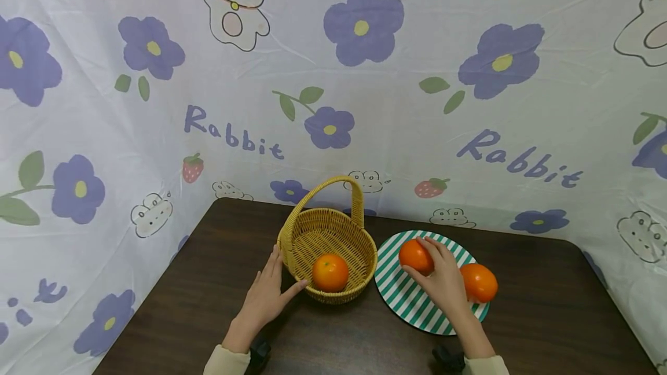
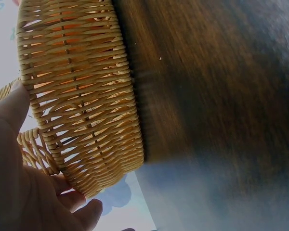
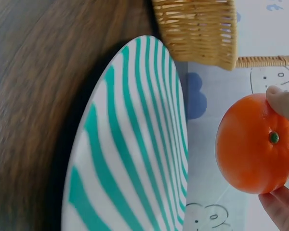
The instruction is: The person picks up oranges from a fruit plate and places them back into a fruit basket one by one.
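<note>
My right hand (image 1: 443,282) grips an orange (image 1: 416,256) between thumb and fingertips. In the right wrist view this orange (image 3: 255,144), with its small green stem mark, is raised clear of the striped plate (image 3: 130,144). A second orange (image 1: 479,283) lies at the plate's right side, partly behind my right wrist. My left hand (image 1: 267,294) rests against the left side of a yellow wicker basket (image 1: 365,282), fingers extended and thumb at the front rim. One more orange (image 1: 330,272) sits inside the basket. From the left wrist, the woven basket wall (image 2: 86,106) fills the view beside my fingers.
The green-and-white plate (image 1: 401,300) lies just right of the basket on a dark wooden table (image 1: 552,305). The basket's arched handle (image 1: 356,201) stands upright. Behind the table hangs a white cloth (image 1: 396,114) printed with flowers and rabbits.
</note>
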### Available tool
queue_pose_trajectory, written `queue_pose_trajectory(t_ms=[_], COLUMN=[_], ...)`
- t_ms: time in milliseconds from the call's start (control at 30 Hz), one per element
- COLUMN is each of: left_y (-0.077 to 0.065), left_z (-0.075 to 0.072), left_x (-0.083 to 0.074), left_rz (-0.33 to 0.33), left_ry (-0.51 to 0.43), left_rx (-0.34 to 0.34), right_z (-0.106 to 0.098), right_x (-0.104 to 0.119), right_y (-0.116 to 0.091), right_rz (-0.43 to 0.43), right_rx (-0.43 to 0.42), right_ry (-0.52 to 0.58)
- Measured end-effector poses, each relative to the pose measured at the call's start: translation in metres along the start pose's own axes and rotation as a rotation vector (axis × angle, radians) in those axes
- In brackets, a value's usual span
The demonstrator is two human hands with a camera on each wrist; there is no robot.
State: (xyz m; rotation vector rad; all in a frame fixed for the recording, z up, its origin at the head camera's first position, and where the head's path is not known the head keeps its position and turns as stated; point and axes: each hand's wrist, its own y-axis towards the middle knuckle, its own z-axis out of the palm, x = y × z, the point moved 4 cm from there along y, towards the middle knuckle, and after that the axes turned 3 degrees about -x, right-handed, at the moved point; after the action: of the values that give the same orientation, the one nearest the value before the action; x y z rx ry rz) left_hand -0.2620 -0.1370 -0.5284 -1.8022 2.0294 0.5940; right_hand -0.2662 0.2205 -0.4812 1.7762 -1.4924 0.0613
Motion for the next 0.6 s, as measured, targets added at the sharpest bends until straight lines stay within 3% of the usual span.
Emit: queue_pose_trajectory(t_ms=[600], left_y=[0.001], left_z=[0.0], left_x=[0.002], left_rz=[0.001], left_ry=[-0.012], left_rx=[0.005], right_z=[0.008], right_x=[0.032], right_y=[0.015], right_rz=[-0.018], right_rx=[0.048], right_ry=[0.064])
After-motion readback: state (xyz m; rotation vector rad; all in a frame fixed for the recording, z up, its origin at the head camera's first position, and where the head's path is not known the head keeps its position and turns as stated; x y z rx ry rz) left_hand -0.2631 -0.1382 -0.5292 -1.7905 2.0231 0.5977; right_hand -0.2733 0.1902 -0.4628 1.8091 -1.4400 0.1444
